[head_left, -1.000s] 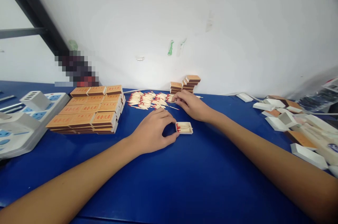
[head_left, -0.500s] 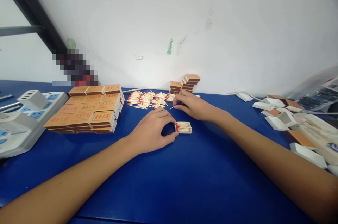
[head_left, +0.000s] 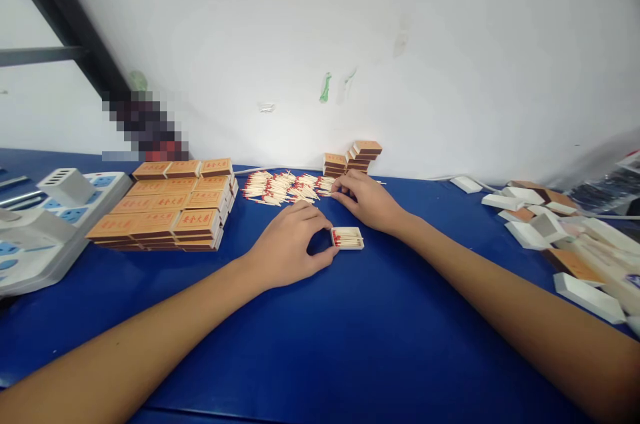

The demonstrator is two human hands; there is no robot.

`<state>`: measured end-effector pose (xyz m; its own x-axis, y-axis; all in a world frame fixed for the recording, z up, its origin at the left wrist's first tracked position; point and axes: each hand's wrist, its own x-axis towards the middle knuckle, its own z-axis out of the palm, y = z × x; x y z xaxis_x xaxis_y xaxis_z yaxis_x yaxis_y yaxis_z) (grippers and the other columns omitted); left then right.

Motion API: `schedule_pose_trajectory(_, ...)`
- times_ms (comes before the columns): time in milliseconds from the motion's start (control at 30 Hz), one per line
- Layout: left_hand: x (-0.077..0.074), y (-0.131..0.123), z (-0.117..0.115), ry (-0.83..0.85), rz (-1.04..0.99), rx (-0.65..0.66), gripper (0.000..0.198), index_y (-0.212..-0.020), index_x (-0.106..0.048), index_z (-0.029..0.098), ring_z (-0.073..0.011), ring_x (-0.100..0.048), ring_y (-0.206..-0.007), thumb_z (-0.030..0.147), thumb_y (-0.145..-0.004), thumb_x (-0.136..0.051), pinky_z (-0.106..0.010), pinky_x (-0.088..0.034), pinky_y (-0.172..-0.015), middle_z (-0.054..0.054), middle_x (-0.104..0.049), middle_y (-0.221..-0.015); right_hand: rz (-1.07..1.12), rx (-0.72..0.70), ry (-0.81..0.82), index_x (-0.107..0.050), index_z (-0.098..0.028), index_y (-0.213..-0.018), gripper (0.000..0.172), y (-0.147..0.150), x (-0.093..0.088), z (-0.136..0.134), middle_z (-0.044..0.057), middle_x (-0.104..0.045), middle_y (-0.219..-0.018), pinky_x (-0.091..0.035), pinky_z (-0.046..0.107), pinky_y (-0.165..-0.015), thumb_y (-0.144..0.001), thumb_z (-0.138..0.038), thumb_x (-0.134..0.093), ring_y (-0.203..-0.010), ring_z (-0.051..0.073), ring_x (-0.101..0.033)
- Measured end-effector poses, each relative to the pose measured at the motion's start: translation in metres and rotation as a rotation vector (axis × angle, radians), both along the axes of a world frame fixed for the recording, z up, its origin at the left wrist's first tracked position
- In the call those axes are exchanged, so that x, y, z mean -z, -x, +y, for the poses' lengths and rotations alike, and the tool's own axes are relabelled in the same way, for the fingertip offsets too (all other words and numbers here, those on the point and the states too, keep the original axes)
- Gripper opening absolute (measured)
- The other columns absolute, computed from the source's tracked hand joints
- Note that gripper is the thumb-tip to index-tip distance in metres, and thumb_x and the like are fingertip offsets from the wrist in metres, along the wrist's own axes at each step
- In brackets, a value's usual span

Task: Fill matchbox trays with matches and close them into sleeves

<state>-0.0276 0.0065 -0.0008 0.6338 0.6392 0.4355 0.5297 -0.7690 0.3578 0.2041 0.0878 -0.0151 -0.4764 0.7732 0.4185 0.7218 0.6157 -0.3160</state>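
The left hand (head_left: 293, 247) grips the left end of a small white matchbox tray (head_left: 354, 232) between thumb and index finger. The tray lies flat and open-topped on the blue counter (head_left: 320, 344), near the middle of the view. Matches (head_left: 344, 238) lie lengthwise inside, their red heads toward the left hand.

Beyond the tray, the right hand (head_left: 370, 203) reaches to the right edge of a spread of loose matches (head_left: 267, 185), fingers bent and thumb drawn near them; whether it pinches a match, I cannot tell.

Behind the right hand, a stepped stack of brown-sided matchboxes (head_left: 367, 147) stands near the white wall (head_left: 450, 64). To the left of the loose matches sits a larger block of orange-topped matchboxes (head_left: 157, 204) with red characters, and farther left a power strip (head_left: 75, 216) with blue sockets. At the far right, white trays (head_left: 589, 296) and brown sleeves (head_left: 575, 267) lie jumbled together.
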Motion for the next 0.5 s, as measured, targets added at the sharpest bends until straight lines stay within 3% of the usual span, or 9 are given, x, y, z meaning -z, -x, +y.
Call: schedule_pose_trajectory(500,-0.0017,0.0012,0.0006,-0.006,0.016,-0.03,0.019,-0.106,-0.072,0.019,-0.0268,-0.066,-0.11,0.031,-0.091,-0.073,-0.045,-0.053,-0.103,-0.008,-0.075,-0.107,0.002,0.041,0.083,-0.058,-0.021,-0.088,0.013,-0.0021,-0.001,0.0031,0.007,-0.063,-0.094,-0.043,0.033,-0.076,-0.099,-0.025,-0.063,-0.088,0.023,-0.06)
